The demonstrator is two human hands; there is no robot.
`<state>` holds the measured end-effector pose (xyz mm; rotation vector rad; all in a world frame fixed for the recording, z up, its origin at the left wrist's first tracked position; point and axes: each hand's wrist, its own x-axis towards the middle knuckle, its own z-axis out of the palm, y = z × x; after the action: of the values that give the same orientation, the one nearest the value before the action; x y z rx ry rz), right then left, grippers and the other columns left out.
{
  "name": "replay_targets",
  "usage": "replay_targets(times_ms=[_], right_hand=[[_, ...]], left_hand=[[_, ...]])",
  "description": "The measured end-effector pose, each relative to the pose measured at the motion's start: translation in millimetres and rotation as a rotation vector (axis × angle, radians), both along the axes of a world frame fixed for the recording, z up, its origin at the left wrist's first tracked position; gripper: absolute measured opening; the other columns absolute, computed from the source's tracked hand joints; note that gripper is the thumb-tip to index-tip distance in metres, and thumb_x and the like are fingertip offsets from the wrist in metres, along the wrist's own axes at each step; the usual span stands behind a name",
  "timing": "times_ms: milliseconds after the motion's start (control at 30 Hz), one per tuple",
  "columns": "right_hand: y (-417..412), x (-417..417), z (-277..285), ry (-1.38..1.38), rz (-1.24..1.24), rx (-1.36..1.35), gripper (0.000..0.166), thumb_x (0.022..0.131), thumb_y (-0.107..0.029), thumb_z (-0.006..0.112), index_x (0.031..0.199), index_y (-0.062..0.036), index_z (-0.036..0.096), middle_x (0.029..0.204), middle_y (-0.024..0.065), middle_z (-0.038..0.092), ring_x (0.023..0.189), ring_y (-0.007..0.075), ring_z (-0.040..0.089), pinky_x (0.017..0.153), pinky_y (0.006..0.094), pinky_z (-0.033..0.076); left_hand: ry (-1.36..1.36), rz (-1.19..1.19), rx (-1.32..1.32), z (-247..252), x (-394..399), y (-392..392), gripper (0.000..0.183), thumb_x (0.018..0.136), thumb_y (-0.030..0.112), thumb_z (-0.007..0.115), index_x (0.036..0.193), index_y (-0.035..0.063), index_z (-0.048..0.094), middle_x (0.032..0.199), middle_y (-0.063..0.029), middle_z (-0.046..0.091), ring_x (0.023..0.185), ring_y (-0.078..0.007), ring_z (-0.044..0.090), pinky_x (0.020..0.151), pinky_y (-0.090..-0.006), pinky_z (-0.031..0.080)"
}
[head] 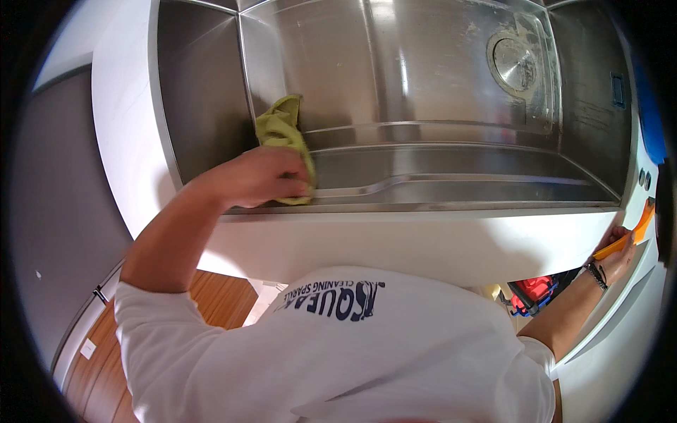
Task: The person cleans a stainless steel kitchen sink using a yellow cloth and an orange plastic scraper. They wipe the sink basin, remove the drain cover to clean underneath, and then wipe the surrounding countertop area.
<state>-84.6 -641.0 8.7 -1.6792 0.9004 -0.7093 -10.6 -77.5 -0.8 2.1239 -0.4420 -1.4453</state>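
Observation:
A large stainless steel sink basin (338, 69) lies before me, with a round metal drain cover (514, 64) at its right. My left hand (264, 177) grips a yellow-green cloth (280, 127), which touches the basin's near left corner and front wall. Pale, chalky marks surround the drain cover. On the far right, my right hand (621, 254) is closed around an orange-handled tool (642, 224), beside the counter's right end; its dark far end is partly cut off by the picture's rim.
A white countertop (370, 238) frames the sink. A blue object (648, 116) stands at the right rim. Below the counter at right lie red and blue items (534, 293). A wooden surface (222, 299) shows at the lower left, beside a grey panel (58, 201).

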Motion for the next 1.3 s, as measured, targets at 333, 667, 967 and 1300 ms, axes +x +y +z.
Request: replay_targets(times_ms=[333, 667, 967, 1300], right_hand=[[20, 4, 4, 0.082, -0.098, -0.087, 0.030, 0.078, -0.028, 0.051, 0.079, 0.0022, 0.054, 0.071, 0.0082, 0.053, 0.064, 0.0156, 0.052, 0.059, 0.0227, 0.042], [10, 2, -2, 0.012, -0.055, -0.049, 0.030, 0.078, -0.026, 0.052, 0.079, 0.0036, 0.054, 0.071, 0.0094, 0.054, 0.063, 0.0162, 0.052, 0.057, 0.0216, 0.042], [-17, -8, -10, -0.032, 0.062, 0.007, 0.027, 0.079, -0.024, 0.052, 0.078, 0.0022, 0.054, 0.069, 0.0087, 0.053, 0.065, 0.0155, 0.052, 0.062, 0.0225, 0.043], [-12, -7, -9, -0.056, 0.130, -0.038, 0.022, 0.079, -0.023, 0.052, 0.082, -0.0013, 0.055, 0.071, 0.0063, 0.055, 0.066, 0.0130, 0.052, 0.060, 0.0219, 0.039]], left_hand=[[0.307, 0.004, 0.368, 31, 18, 36, 0.027, 0.066, 0.015, 0.062, 0.091, 0.0052, 0.059, 0.080, -0.0065, 0.056, 0.066, -0.0161, 0.054, 0.059, -0.0252, 0.043], [0.052, 0.060, 0.248, 51, -17, 77, 0.020, 0.068, 0.016, 0.060, 0.085, 0.0073, 0.059, 0.079, -0.0060, 0.055, 0.064, -0.0163, 0.053, 0.050, -0.0270, 0.044], [0.200, 0.172, 0.479, 46, -6, 64, 0.017, 0.068, 0.015, 0.061, 0.082, 0.0074, 0.058, 0.074, -0.0043, 0.054, 0.065, -0.0147, 0.051, 0.055, -0.0256, 0.042], [-0.075, -0.024, -0.220, 14, 5, -73, 0.014, 0.070, 0.015, 0.060, 0.073, 0.0044, 0.052, 0.074, -0.0058, 0.051, 0.072, -0.0171, 0.049, 0.064, -0.0274, 0.037]])
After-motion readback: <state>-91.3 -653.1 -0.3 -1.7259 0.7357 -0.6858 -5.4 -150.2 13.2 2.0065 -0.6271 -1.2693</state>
